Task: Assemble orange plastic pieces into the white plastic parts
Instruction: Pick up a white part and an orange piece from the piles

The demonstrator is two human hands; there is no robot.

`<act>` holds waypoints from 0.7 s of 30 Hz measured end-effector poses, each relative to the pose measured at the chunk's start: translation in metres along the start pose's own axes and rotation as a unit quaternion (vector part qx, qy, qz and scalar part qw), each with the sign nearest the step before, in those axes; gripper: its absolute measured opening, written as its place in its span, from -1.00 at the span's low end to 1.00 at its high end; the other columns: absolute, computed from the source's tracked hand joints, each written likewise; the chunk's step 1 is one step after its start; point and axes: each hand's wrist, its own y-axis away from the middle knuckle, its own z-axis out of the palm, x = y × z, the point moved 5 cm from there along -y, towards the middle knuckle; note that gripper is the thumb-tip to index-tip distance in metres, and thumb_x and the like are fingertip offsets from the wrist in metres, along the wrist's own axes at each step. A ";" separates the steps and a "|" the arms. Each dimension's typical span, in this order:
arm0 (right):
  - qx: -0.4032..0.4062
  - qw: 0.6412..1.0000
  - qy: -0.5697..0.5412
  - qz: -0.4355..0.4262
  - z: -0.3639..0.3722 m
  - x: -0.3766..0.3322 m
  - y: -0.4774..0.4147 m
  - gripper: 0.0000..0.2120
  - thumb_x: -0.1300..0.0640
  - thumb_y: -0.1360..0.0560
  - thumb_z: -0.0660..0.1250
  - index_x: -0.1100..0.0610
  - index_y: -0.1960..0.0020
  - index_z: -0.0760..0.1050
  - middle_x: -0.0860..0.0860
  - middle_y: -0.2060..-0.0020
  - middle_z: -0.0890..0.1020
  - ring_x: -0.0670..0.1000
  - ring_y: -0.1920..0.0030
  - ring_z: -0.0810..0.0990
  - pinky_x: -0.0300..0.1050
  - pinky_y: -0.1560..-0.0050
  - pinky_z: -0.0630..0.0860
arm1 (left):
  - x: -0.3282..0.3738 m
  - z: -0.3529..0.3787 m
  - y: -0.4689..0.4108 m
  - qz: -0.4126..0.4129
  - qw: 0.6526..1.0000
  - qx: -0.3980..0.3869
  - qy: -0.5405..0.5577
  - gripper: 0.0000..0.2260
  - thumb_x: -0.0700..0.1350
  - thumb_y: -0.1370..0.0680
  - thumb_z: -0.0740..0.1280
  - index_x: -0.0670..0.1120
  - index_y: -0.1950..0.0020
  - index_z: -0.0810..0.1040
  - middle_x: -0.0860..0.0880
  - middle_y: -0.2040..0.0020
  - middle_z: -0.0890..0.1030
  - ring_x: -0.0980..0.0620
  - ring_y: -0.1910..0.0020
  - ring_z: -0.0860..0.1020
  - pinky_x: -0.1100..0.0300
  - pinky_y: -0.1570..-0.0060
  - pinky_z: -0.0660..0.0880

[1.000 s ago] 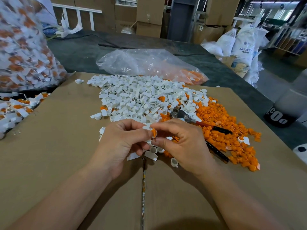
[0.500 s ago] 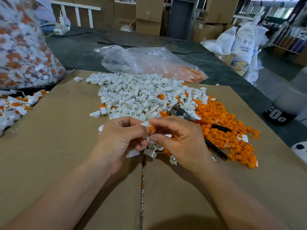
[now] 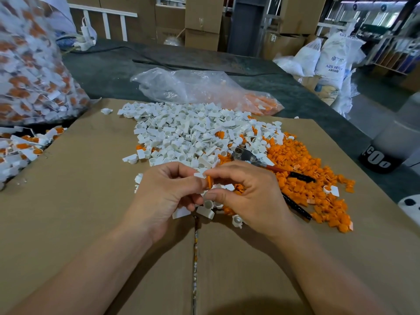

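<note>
At the far left edge a clear bag of assembled pieces (image 3: 34, 71) sits beside the cardboard sheet (image 3: 79, 201), which lies broad and bare left of the hands and below them. The left hand (image 3: 166, 196) pinches a white part (image 3: 201, 173) in curled fingers. The right hand (image 3: 252, 196) pinches an orange piece (image 3: 209, 181) against it, over the near fringe of the white parts pile (image 3: 188, 135). Further right, pliers (image 3: 268, 164) lie on the orange pieces pile (image 3: 302, 173), which reaches toward the sheet's right edge.
</note>
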 end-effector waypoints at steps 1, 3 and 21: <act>-0.001 0.999 0.001 0.033 -0.005 0.002 -0.001 -0.69 -0.05 -0.31 0.44 -0.01 -0.04 0.59 -0.26 0.15 0.57 -0.20 0.06 0.57 -0.32 0.05 0.50 | 0.000 -0.001 -0.001 -0.001 1.000 0.004 0.002 -0.82 -0.44 -0.34 0.37 -0.21 0.38 0.49 -0.10 0.53 0.52 0.07 0.60 0.46 0.35 0.63 0.35; 0.025 0.993 0.004 0.119 -0.023 0.009 -0.004 -0.66 -0.24 -0.23 0.34 -0.21 0.02 0.53 -0.30 0.13 0.56 -0.29 0.05 0.54 -0.42 0.09 0.46 | -0.001 -0.003 -0.002 -0.004 1.000 0.014 0.014 -0.80 -0.44 -0.34 0.37 -0.19 0.39 0.49 -0.09 0.51 0.54 0.07 0.60 0.47 0.34 0.63 0.35; -0.202 0.833 0.334 0.393 -0.072 0.091 0.006 -0.08 -0.25 -0.25 0.45 -0.03 -0.47 0.12 0.03 -0.43 0.20 0.14 -0.41 0.17 0.13 -0.36 0.21 | -0.004 -0.008 -0.007 -0.001 0.999 0.023 0.032 -0.82 -0.42 -0.36 0.37 -0.17 0.34 0.48 -0.09 0.48 0.56 0.07 0.58 0.49 0.34 0.62 0.36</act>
